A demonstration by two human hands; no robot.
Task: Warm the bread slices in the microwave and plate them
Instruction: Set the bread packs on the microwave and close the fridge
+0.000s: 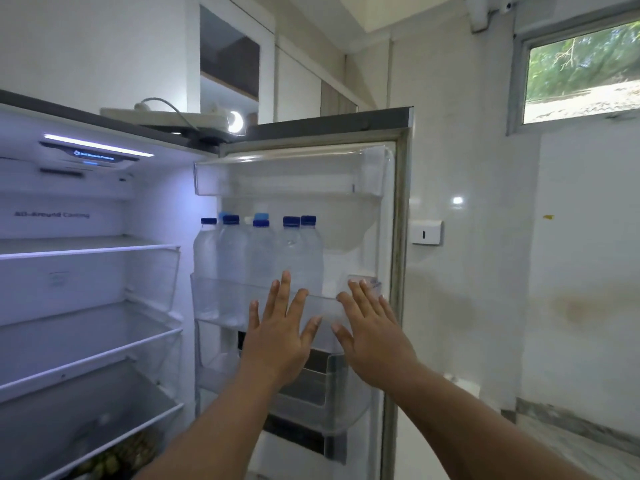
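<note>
At the left stands the open fridge (86,271), its white plastic interior lit from above, with clear flat shelves (90,251) edged in pale trim. The back wall carries grey lettering reading "All-Around Cooling" (52,214); the small lit panel near the top has writing too blurred to read. At the bottom left corner lies something green and knobbly (114,459), too blurred to name. No bread slices show in this view.

To the right hangs the open fridge door (398,237), with a dull metal edge and transparent, curved plastic bins. The middle door bin (214,299) holds a row of clear plastic water bottles (263,258) with ribbed bodies and blue caps.

In front of that bin, the left hand (280,337) is raised with its back to the camera, fingers straight and spread wide, holding nothing. Just beside it, the right hand (374,334) is held the same way, fingers straight and closer together, fingertips over the bin's right end. Contact with the bin cannot be told.

On the far right are a glossy white tiled wall (519,237) and a window (581,71).
</note>
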